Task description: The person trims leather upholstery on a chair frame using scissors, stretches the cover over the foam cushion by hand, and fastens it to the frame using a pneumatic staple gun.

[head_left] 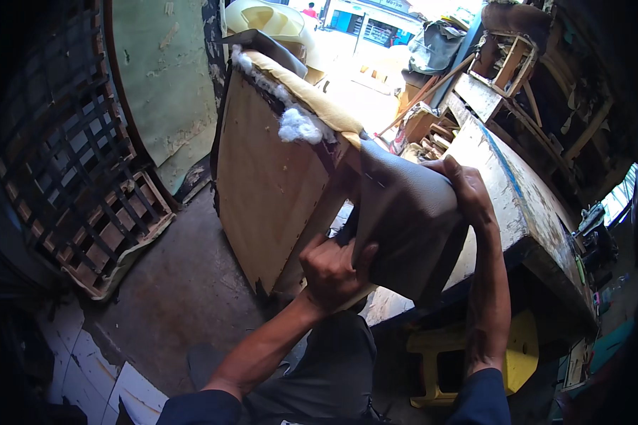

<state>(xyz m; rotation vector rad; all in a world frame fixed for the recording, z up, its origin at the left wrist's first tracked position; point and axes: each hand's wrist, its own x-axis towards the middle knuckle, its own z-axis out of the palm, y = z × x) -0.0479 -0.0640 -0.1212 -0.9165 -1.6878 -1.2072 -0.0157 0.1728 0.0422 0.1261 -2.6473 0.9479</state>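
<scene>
Left grip point(335, 273) pinches the leather point(411, 205) low; right grip point(466, 188) clasps its right edge. The frame point(262, 170) lies forward-left, nearer the left grip, padded edge point(305, 91) slanting away.

I'm watching from far off, and this looks like a workshop for soft chairs. A wooden frame point(161, 196) with black straps point(101, 147) stands on the left. White fluff point(299, 126) pokes out of a wooden piece point(259, 163). More wood frames point(478, 98) are piled up beside a scratched bench point(500, 219).
</scene>
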